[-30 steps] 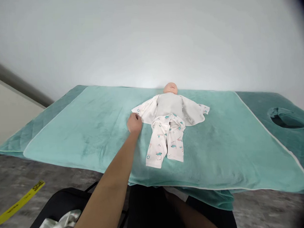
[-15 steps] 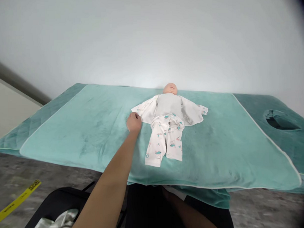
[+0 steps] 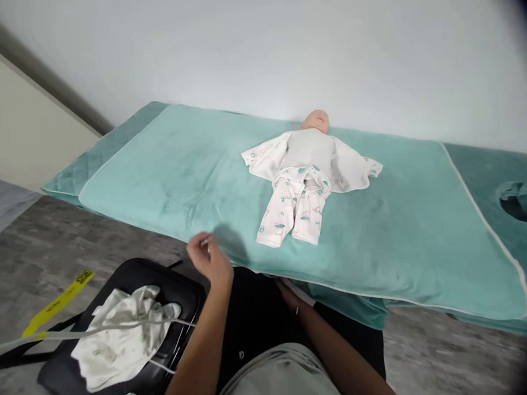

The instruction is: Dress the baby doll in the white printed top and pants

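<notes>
My left hand (image 3: 210, 260) is raised by the near edge of the bed, apart from the doll. Its fingers are curled together; a small whitish spot shows among them, too small to name. Low in my lap, my right hand (image 3: 289, 295) rests beneath the hanging bed cover, its fingers mostly hidden. A baby doll (image 3: 316, 121) lies on its back, head toward the wall. Its white printed shirt (image 3: 348, 167) is spread out at both sides, sleeves outstretched, with a plain pale layer over the chest. White printed trousers (image 3: 278, 214) cover the legs.
A green cover (image 3: 193, 171) lies over the bed, which has a face hole (image 3: 521, 203) at the right end. At lower left, a black chair (image 3: 132, 274) bears a crumpled white cloth (image 3: 117, 341). A pale cable (image 3: 121, 327) and a yellow strap (image 3: 59, 302) cross there.
My left hand has drawn back from beside the doll's sleeve toward me. The view has tilted down and left, showing more of the chair and cloth. The doll lies as before.
</notes>
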{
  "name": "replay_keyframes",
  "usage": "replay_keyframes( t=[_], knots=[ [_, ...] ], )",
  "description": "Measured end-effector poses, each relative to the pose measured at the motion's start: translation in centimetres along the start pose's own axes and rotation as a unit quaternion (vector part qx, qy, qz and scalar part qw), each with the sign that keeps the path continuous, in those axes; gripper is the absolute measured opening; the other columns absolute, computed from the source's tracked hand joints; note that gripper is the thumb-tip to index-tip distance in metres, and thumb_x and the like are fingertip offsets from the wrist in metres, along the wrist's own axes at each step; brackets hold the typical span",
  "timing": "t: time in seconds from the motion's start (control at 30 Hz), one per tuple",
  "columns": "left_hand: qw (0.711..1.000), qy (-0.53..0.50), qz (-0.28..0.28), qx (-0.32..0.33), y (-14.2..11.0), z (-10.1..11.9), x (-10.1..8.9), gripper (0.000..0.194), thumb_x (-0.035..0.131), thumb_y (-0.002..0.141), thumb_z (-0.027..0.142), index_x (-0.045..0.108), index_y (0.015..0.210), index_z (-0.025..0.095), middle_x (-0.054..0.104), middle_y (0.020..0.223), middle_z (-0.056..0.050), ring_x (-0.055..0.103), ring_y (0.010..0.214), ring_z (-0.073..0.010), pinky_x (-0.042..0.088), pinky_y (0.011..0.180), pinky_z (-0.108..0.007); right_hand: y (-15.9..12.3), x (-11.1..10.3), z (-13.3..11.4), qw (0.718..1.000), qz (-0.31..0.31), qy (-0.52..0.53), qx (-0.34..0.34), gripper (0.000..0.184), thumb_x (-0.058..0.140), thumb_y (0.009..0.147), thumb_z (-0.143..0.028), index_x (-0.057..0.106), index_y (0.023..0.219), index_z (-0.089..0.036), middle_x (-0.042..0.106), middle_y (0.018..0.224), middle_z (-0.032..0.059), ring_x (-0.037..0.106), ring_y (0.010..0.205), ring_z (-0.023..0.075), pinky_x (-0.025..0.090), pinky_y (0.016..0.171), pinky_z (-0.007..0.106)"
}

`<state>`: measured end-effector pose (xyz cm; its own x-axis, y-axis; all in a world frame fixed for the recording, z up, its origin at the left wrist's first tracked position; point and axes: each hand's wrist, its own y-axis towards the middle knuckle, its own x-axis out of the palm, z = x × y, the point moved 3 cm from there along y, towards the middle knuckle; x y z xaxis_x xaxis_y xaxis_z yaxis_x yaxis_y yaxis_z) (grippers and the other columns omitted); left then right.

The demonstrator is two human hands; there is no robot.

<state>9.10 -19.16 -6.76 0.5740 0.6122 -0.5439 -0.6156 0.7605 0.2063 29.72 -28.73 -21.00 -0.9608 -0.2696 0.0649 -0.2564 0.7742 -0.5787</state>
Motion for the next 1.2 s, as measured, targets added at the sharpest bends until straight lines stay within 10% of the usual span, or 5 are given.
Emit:
replay_keyframes(
  t=[0.07,0.17,0.43,0.87,1.2],
  knots=[
    [0.998,-0.011,-0.001,-0.056,-4.5,-3.5,-2.8,0.030,0.048,0.092,0.029,0.054,0.122,0.026,0.060,0.121,-0.008,0.058,0.120,-0.0231,0.050,0.103,-0.040,-0.6,0.1,0.0,0.999,-0.049,-0.003,-0.022,0.084,0.065,0.079,-0.072,0.049,0.148,-0.027,0.042,0.158,0.0079,0.029,0.152,0.0273,0.014,0.126,0.046],
    [0.978,-0.017,-0.155,-0.142,-8.2,-7.1,-4.2,0.042,0.065,0.084,0.042,0.057,0.121,0.025,0.060,0.129,-0.010,0.056,0.129,-0.0289,0.047,0.110,-0.043,-1.3,0.3,0.5,0.991,-0.126,-0.019,-0.034,0.114,0.084,0.062,-0.065,0.034,0.156,-0.023,0.036,0.161,0.0137,0.031,0.150,0.0302,0.018,0.126,0.048],
    [0.817,-0.141,-0.467,-0.309,-8.1,-9.8,-4.5,0.087,0.070,0.077,0.064,0.043,0.149,0.023,0.054,0.149,-0.013,0.054,0.137,-0.0290,0.043,0.116,-0.042,-0.6,0.6,-0.5,0.978,-0.207,-0.005,-0.041,0.105,0.087,0.065,-0.051,0.038,0.154,-0.025,0.045,0.156,0.0118,0.040,0.146,0.0279,0.025,0.123,0.048],
    [0.826,-0.156,-0.448,-0.304,-7.7,-8.0,-2.8,0.093,0.076,0.072,0.062,0.045,0.149,0.018,0.061,0.141,-0.015,0.057,0.132,-0.0341,0.044,0.116,-0.048,-0.8,0.3,-1.6,0.980,-0.183,0.065,-0.044,0.083,0.088,0.061,-0.050,0.061,0.137,-0.028,0.057,0.145,0.0090,0.046,0.141,0.0322,0.030,0.120,0.048],
    [0.876,-0.044,-0.355,-0.323,-9.5,-13.5,-3.7,0.077,0.061,0.070,0.077,0.067,0.127,0.026,0.068,0.132,-0.010,0.042,0.144,-0.0364,0.034,0.121,-0.052,1.7,0.7,1.6,0.982,-0.159,0.096,-0.021,0.086,0.080,0.062,-0.067,0.057,0.139,-0.036,0.057,0.144,0.0042,0.041,0.144,0.0297,0.025,0.121,0.048]
  ],
)
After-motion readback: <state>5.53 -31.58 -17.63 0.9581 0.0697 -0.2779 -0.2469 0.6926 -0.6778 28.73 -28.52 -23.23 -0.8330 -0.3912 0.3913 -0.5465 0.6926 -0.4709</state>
